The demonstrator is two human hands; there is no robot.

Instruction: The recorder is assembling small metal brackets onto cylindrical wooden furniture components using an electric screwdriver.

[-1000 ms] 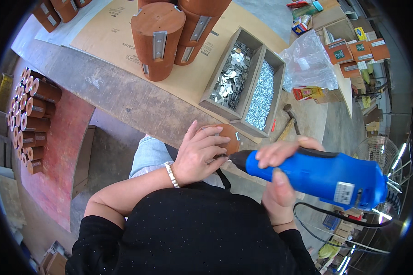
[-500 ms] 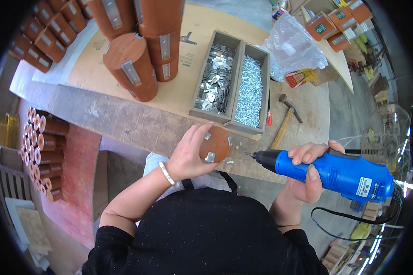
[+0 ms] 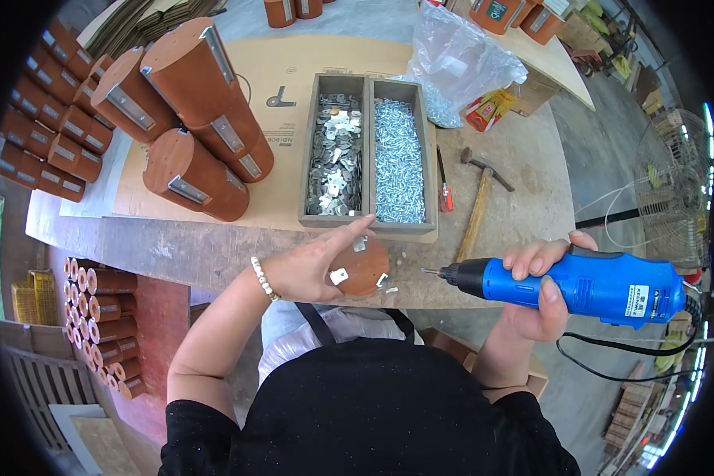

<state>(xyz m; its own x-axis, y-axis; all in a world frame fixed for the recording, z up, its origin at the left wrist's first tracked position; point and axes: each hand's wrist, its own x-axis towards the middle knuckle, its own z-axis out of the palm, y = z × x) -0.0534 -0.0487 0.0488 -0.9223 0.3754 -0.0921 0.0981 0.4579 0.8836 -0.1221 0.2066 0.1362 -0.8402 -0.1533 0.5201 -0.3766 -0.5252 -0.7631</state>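
My left hand [image 3: 305,268] is wrapped around a reddish-brown cylinder [image 3: 365,268] at the table's front edge, its round end facing up. Several small pale metal tabs sit around that end's rim; my palm and fingers hide the left side. To the right, my right hand [image 3: 534,260] grips a blue electric screwdriver [image 3: 611,274] with a black nose. Its bit points left toward the cylinder, with a gap between them. Beyond my left hand stands a divided wooden box [image 3: 367,194], with flat metal pieces [image 3: 337,163] in one compartment and silver screws [image 3: 399,163] in the other.
A hammer [image 3: 476,210] and a red-handled screwdriver [image 3: 445,197] lie right of the box. Stacked brown cylinders [image 3: 194,170] stand at the left on cardboard [image 3: 285,59]. More cylinders [image 3: 111,305] lie piled at lower left. A clear plastic bag [image 3: 468,55] sits behind; a fan [image 3: 670,182] stands at right.
The view has shifted. In my left hand the cylinder has turned clockwise, bringing its tabs to other positions. My right hand still holds the electric screwdriver, now more level.
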